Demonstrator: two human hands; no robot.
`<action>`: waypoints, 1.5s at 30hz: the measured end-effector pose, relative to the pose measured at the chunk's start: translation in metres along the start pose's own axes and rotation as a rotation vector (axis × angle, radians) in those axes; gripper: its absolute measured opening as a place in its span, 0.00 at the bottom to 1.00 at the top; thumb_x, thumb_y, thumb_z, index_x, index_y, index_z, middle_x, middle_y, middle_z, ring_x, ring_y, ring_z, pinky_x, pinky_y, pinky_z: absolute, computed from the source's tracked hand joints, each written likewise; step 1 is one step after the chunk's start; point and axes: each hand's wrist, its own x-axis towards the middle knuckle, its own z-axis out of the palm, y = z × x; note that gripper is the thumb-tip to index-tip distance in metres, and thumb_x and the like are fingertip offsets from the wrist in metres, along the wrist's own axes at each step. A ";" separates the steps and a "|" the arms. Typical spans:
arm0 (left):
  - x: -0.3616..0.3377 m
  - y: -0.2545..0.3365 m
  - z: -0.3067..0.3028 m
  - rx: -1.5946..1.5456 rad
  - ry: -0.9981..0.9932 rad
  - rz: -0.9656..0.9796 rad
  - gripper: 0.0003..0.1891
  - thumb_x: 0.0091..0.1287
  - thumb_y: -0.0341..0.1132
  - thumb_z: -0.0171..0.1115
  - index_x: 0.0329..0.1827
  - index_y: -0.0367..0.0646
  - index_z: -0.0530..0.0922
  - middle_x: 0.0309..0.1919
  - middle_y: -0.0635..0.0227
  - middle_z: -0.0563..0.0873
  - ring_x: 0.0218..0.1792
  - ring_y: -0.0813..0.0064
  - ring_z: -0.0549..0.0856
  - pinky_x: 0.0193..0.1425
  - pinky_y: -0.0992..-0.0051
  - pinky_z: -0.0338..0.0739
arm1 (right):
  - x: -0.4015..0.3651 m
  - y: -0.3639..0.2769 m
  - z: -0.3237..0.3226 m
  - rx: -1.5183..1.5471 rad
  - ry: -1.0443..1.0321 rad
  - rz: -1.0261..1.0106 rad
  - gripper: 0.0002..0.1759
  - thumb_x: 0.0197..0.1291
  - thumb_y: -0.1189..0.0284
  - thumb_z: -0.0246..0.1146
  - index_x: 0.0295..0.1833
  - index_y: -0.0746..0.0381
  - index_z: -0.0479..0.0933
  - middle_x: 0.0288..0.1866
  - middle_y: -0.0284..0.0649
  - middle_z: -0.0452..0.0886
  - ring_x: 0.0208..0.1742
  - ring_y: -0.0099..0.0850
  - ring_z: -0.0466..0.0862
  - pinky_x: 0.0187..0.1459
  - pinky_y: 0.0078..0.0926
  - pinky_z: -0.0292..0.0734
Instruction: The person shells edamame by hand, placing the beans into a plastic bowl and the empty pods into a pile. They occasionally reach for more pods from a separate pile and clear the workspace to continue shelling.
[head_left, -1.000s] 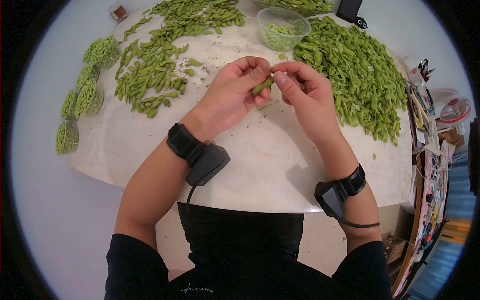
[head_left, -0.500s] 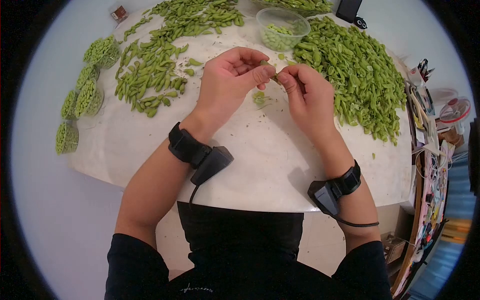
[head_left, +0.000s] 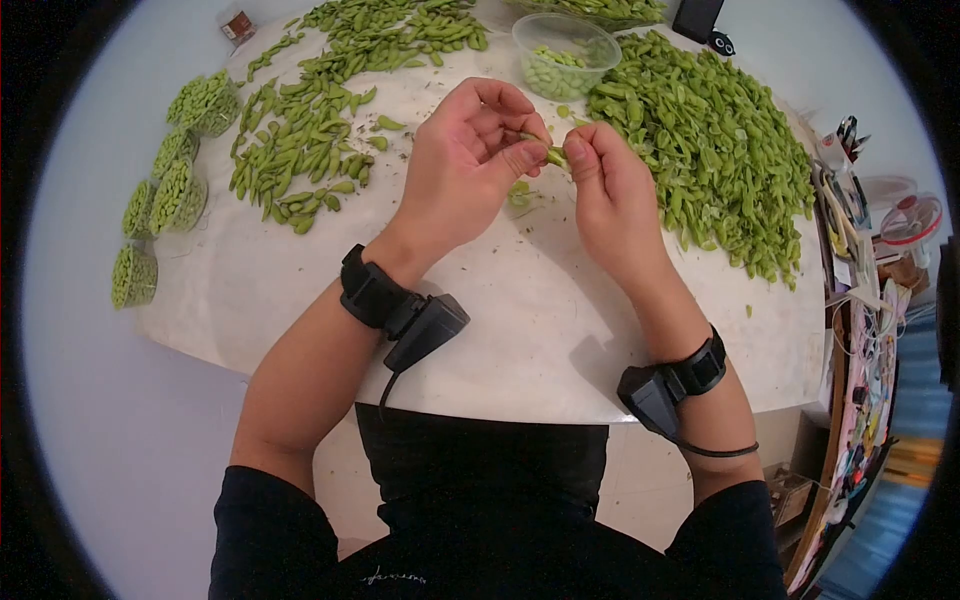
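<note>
Between my two hands, above the white table (head_left: 480, 330), is a green soybean pod (head_left: 556, 156). My left hand (head_left: 470, 150) pinches its left end with thumb and fingers. The right end is gripped between the thumb and curled forefinger of my right hand (head_left: 613, 195). Just beyond the hands stands a clear round tub (head_left: 608, 58) with shelled green beans (head_left: 552, 76) inside. A few green scraps (head_left: 520, 195) lie on the table below the pod.
Unopened pods (head_left: 300, 150) spread over the table's left and back. A large heap of split pods (head_left: 730, 165) covers the right. Several bean-filled clear containers (head_left: 180, 195) line the left edge. A phone-like dark object (head_left: 697, 18) stands at the back right.
My right hand has shifted slightly up, and its fingers have curled in more. More of the green pod now shows between the two hands. My left hand has risen a little.
</note>
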 end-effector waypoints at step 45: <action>0.001 -0.003 -0.015 -0.392 -0.228 -0.391 0.19 0.67 0.26 0.58 0.61 0.31 0.70 0.40 0.61 0.83 0.42 0.71 0.83 0.47 0.75 0.80 | 0.010 0.008 -0.011 -0.068 0.157 -0.116 0.09 0.66 0.71 0.58 0.40 0.67 0.74 0.26 0.45 0.76 0.25 0.37 0.75 0.30 0.32 0.70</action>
